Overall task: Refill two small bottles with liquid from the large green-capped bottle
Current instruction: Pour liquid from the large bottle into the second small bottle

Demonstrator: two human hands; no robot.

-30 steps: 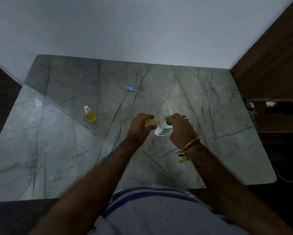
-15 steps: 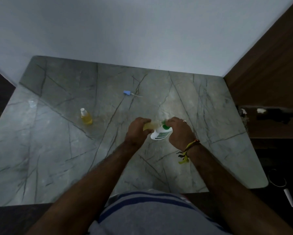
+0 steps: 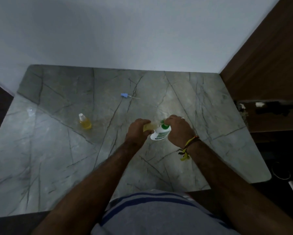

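One green-capped bottle (image 3: 160,133), label print unreadably blurred

small bottle (image 3: 85,122) left of hands, on table (image 3: 210,133)

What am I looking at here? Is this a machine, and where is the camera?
No machine: a person is working with two bare hands, and the one camera sits on their head, looking forward and down, so the arms reach in from the bottom of the picture. The surface is a grey marble table against a pale wall. The right hand holds a white bottle with a green cap, tipped toward a small bottle of yellow liquid in the grip of the left hand. It looks like pouring, though no stream of liquid can be made out. Further left, a second small yellow bottle stands upright by itself. Near the back lies a small blue piece with a thin clear tip; I cannot tell what it is.
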